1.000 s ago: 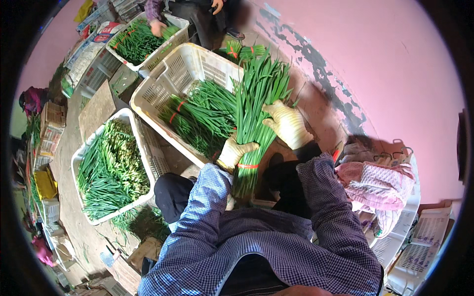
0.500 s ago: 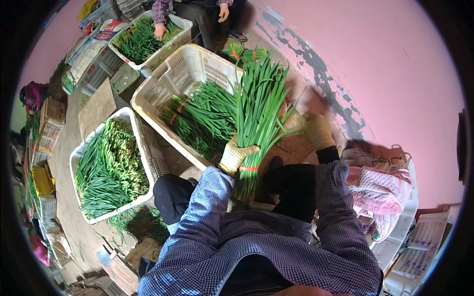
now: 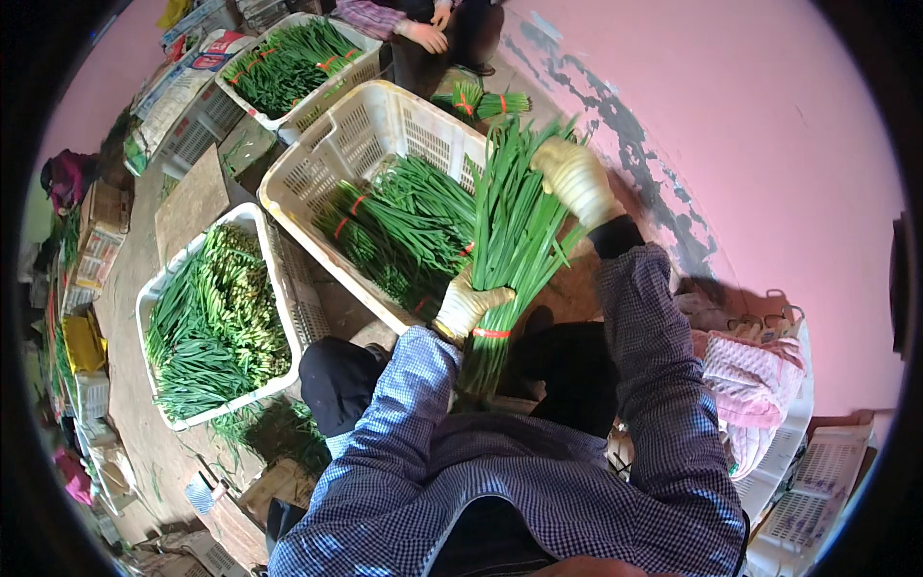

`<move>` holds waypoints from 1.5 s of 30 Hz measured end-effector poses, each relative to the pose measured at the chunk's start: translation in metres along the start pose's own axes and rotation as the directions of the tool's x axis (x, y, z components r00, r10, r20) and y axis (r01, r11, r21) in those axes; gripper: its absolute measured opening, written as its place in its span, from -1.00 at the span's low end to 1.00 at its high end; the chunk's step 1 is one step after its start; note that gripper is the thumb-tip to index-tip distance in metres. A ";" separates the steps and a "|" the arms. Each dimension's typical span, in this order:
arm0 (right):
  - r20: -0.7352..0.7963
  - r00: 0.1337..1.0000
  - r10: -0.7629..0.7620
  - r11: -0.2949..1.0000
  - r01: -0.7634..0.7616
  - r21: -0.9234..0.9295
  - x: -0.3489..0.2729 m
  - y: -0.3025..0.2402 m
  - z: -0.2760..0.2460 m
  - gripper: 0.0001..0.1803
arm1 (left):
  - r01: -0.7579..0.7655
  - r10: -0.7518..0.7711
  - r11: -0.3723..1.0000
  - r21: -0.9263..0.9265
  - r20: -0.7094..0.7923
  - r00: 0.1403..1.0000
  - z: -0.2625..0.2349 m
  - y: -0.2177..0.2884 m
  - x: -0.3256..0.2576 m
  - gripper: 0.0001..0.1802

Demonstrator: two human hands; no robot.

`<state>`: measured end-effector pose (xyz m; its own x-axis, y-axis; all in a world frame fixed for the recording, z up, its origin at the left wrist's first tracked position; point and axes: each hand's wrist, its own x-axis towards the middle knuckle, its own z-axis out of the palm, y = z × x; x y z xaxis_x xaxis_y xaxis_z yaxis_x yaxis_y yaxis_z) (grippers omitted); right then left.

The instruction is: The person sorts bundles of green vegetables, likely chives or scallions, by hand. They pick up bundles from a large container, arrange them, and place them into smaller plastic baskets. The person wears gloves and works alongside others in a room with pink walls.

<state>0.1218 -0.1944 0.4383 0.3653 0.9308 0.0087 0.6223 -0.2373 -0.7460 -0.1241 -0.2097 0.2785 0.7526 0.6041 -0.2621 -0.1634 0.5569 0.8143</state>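
I hold a long bundle of green chives [image 3: 508, 231], tied with a red band near its cut ends, upright over my lap. My left hand [image 3: 464, 306], in a pale glove, grips the bundle just above the band. My gloved right hand [image 3: 575, 179] rests against the leafy upper part on its right side. Just left of the bundle stands a cream plastic crate [image 3: 332, 159] with several tied chive bundles [image 3: 404, 226] lying in it.
A white crate [image 3: 152, 298] of loose greens stands at my left. Another crate of tied bundles [image 3: 288, 58] sits farther back, where another person's hands [image 3: 428, 34] work. A pink wall runs on the right, and a pink cloth [image 3: 755, 380] lies on white baskets.
My right hand has moved up along the bundle toward the leaf tips. The bundle has tilted slightly and stands more upright; my left hand keeps its grip.
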 end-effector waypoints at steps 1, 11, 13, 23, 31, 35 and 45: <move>0.076 0.978 0.192 0.955 -0.204 0.216 0.000 -0.010 -0.001 -0.86 | -0.015 0.015 1.000 0.005 -0.004 1.000 -0.006 0.002 -0.002 -0.36; 0.250 0.926 0.282 0.938 -0.321 0.129 -0.107 0.078 0.028 -0.36 | 0.015 -0.021 0.924 -0.382 -0.011 1.000 -0.026 0.015 0.005 -0.28; 0.502 0.814 0.291 0.718 -0.533 0.448 -0.136 0.051 0.063 -0.10 | 0.045 -0.010 0.855 -0.517 0.071 0.997 -0.032 0.012 0.011 -0.28; 0.334 0.926 0.175 0.628 -0.367 0.687 -0.144 0.048 0.141 -0.30 | -0.009 0.089 0.941 -0.337 0.223 0.971 -0.050 0.028 -0.002 -0.08; 0.290 0.948 0.131 0.900 -0.237 0.366 -0.156 0.032 0.173 -0.32 | -0.133 0.044 0.776 -0.617 -0.158 0.986 -0.066 -0.010 0.009 -0.30; 0.329 0.935 0.130 0.810 -0.292 0.509 -0.153 0.059 0.172 -0.07 | -0.196 -0.032 0.838 -0.509 -0.405 0.914 -0.051 -0.004 0.016 -0.57; 0.254 0.924 0.287 0.592 -0.379 0.711 -0.117 0.043 0.186 -0.45 | -0.164 -0.085 0.854 -0.493 -0.443 0.892 -0.031 0.007 0.004 -0.50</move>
<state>-0.0227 -0.2622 0.2813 0.3404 0.8623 -0.3749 -0.2629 -0.2955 -0.9184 -0.1426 -0.1855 0.2675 0.4029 0.7445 -0.5324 -0.5776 0.6580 0.4831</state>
